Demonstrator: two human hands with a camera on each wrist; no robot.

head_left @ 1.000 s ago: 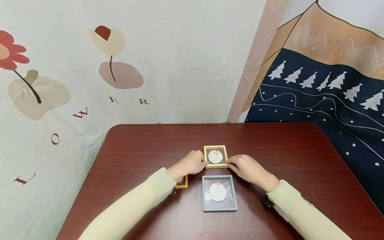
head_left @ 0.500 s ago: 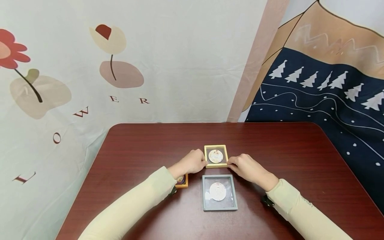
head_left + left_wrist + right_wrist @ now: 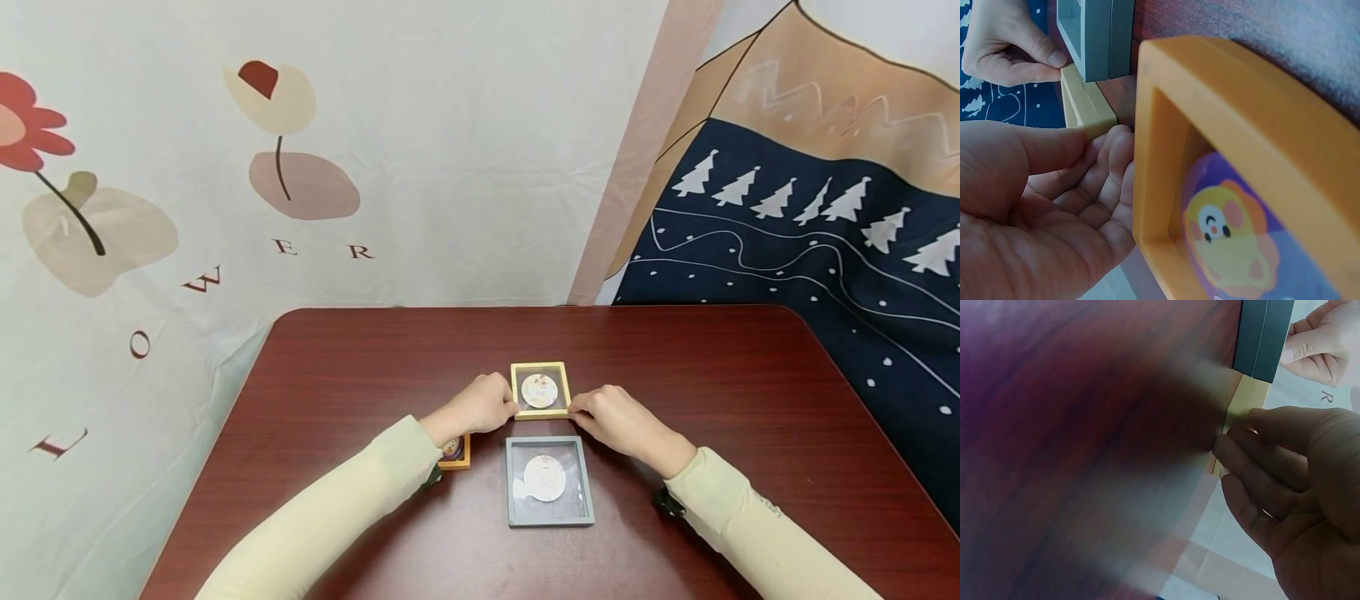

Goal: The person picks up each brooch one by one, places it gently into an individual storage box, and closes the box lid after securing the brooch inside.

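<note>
A small yellow display frame (image 3: 540, 390) with a round white medallion inside lies on the table. My left hand (image 3: 482, 404) pinches its near left corner with curled fingers. At the near right corner my right hand (image 3: 618, 422) holds the same frame between thumb and fingertips, as the right wrist view also shows. Closer to me lies a larger grey-blue display frame (image 3: 550, 482) with a white disc, touched by neither hand. An orange display frame (image 3: 1175, 156) with a yellow cartoon figure on purple sits beside my left hand, partly hidden by my left wrist in the head view.
All three frames rest on a dark red-brown wooden table (image 3: 375, 358) with rounded far corners. Behind it hangs a pale cloth (image 3: 450, 150) printed with flowers and letters. A navy cloth (image 3: 750, 250) with white trees hangs at the right.
</note>
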